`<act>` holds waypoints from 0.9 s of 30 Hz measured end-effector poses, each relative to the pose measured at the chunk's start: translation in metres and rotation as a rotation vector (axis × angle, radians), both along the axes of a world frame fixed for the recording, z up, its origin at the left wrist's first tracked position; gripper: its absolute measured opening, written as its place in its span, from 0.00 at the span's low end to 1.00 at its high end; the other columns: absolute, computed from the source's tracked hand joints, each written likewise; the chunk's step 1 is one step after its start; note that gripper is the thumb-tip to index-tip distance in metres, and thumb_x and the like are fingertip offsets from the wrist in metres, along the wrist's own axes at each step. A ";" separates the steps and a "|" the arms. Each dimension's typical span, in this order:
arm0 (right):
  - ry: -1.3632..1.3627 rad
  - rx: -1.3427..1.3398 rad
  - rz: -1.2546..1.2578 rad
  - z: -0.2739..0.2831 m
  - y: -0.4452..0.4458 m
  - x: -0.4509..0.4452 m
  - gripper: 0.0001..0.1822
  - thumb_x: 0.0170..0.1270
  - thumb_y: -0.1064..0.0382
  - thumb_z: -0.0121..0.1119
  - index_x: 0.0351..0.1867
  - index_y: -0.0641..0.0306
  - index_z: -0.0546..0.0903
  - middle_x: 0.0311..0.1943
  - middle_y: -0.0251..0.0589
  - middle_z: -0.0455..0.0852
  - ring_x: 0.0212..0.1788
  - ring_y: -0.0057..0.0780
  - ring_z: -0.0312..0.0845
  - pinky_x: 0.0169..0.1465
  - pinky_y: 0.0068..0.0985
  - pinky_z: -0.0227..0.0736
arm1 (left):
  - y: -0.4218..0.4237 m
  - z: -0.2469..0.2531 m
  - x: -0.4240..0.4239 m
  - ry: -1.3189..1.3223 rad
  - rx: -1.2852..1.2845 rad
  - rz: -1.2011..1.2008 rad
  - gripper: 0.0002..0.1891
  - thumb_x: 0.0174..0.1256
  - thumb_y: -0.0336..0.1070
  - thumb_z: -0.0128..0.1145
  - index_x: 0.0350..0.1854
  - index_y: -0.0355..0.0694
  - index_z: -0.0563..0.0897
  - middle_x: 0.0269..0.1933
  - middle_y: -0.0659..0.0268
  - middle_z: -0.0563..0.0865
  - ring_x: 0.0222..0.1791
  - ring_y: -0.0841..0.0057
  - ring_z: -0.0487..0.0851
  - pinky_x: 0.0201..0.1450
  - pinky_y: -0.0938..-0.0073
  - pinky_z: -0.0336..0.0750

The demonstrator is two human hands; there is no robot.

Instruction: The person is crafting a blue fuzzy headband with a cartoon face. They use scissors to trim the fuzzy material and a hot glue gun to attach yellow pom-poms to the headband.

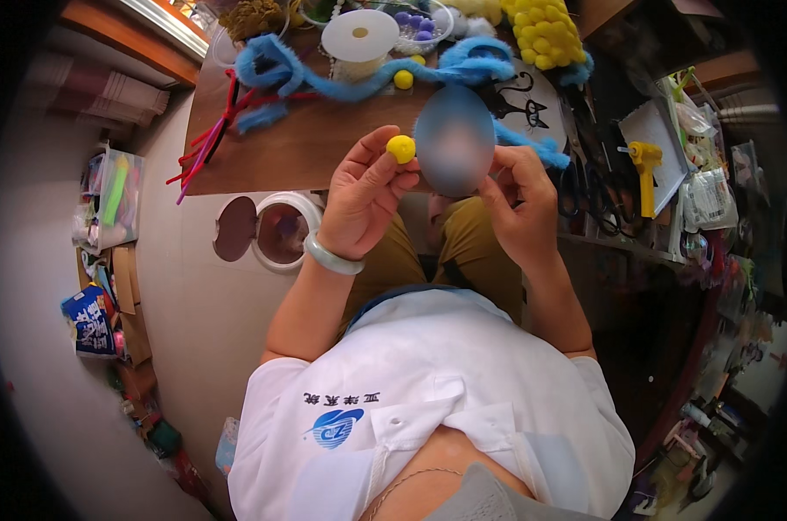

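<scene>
My left hand [367,192], with a pale bangle at the wrist, pinches a small yellow ball [401,149] between thumb and forefinger. Just right of it is a mostly blue object [455,140], so blurred that its details cannot be made out. My right hand [520,205] grips that object's right edge with thumb and fingers. Both hands are raised near the front edge of the wooden table [289,156]. Behind them, a fluffy light-blue strip [348,88] winds across the tabletop, with another yellow ball [404,79] beside it.
Red, purple and black pipe cleaners [208,140] overhang the table's left edge. A white spool [361,36] and a pack of yellow pompoms [540,32] lie at the back. Right are scissors [605,195] and a yellow glue gun [646,176]. A round bin [289,231] stands below.
</scene>
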State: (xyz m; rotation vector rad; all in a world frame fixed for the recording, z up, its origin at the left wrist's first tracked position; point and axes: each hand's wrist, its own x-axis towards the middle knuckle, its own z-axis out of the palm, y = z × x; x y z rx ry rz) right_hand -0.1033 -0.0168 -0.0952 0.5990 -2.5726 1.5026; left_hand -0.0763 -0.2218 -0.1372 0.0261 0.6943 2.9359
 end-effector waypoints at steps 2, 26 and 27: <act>0.058 0.078 -0.031 -0.003 -0.004 -0.002 0.15 0.58 0.65 0.64 0.47 0.64 0.80 0.38 0.35 0.75 0.29 0.17 0.69 0.33 0.16 0.66 | -0.004 0.000 0.004 -0.021 -0.012 0.027 0.17 0.68 0.29 0.56 0.58 0.36 0.74 0.50 0.59 0.82 0.49 0.72 0.83 0.52 0.75 0.79; -0.520 -0.554 0.101 -0.018 -0.036 -0.022 0.24 0.62 0.61 0.65 0.53 0.66 0.67 0.37 0.40 0.81 0.25 0.16 0.78 0.21 0.14 0.72 | -0.003 -0.001 -0.008 -0.027 -0.306 0.155 0.16 0.67 0.27 0.56 0.56 0.35 0.73 0.51 0.62 0.81 0.50 0.74 0.82 0.52 0.72 0.80; -0.535 -0.599 0.136 -0.019 -0.033 -0.022 0.23 0.62 0.62 0.64 0.53 0.65 0.68 0.37 0.40 0.81 0.26 0.16 0.78 0.22 0.14 0.73 | -0.005 0.000 -0.007 -0.024 -0.340 0.167 0.16 0.68 0.27 0.55 0.57 0.35 0.73 0.51 0.60 0.81 0.50 0.73 0.82 0.52 0.71 0.80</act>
